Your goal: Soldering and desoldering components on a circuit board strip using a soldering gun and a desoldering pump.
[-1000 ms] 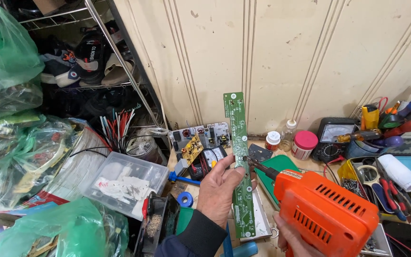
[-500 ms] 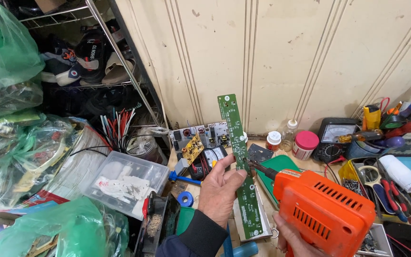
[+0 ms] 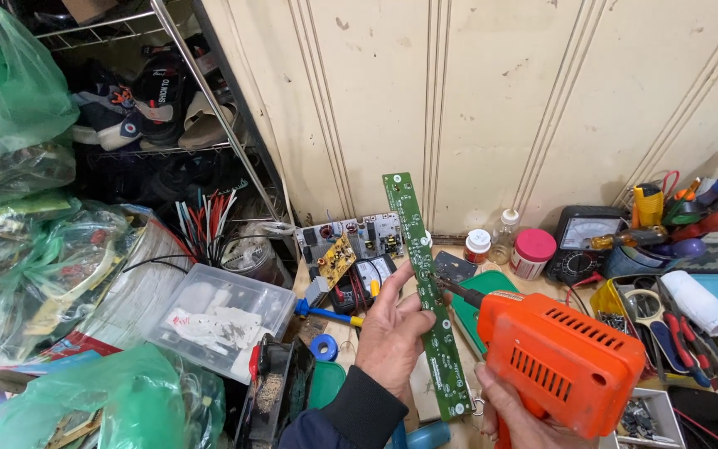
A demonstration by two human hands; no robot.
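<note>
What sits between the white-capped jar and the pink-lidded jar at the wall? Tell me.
In the head view, a small clear bottle with a white cap stands between the white-capped jar and the pink-lidded jar, set slightly farther back toward the wall.

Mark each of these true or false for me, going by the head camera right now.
1. The left hand holds a long green circuit board strip. True.
2. The right hand holds a blue screwdriver. False: it grips an orange soldering gun.
3. The gun's tip is at the strip. True.
4. The strip lies flat on the bench. False: it is held up, tilted.
5. A pink-lidded jar stands by the wall. True.
</note>
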